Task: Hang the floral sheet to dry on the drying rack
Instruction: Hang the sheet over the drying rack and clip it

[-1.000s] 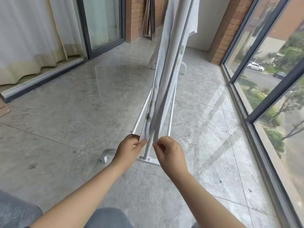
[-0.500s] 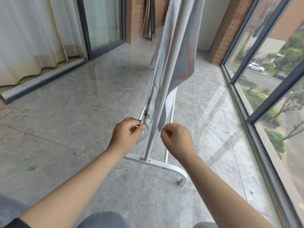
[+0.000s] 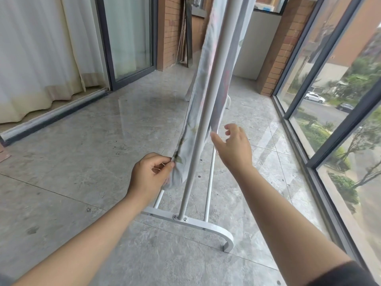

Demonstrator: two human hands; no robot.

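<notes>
Change over the last half second: the right hand [image 3: 235,147] has let go of the sheet's right-side edge. It now hangs open just beside that edge, fingers spread, holding nothing. The left hand [image 3: 149,176] still pinches the lower left corner between thumb and curled fingers.

Floral sheet [image 3: 198,100] is draped over the drying rack [image 3: 206,226], one fall on each side of the centre pole, hems clear of the floor [image 3: 82,141].

Judgement: draping looks done; this step is levelling and smoothing. Whether the right side is settled or due a fresh grip, cannot tell.

Count: one sheet, one rack, two hands (one gripping). Three rods rise from the near foot.
</notes>
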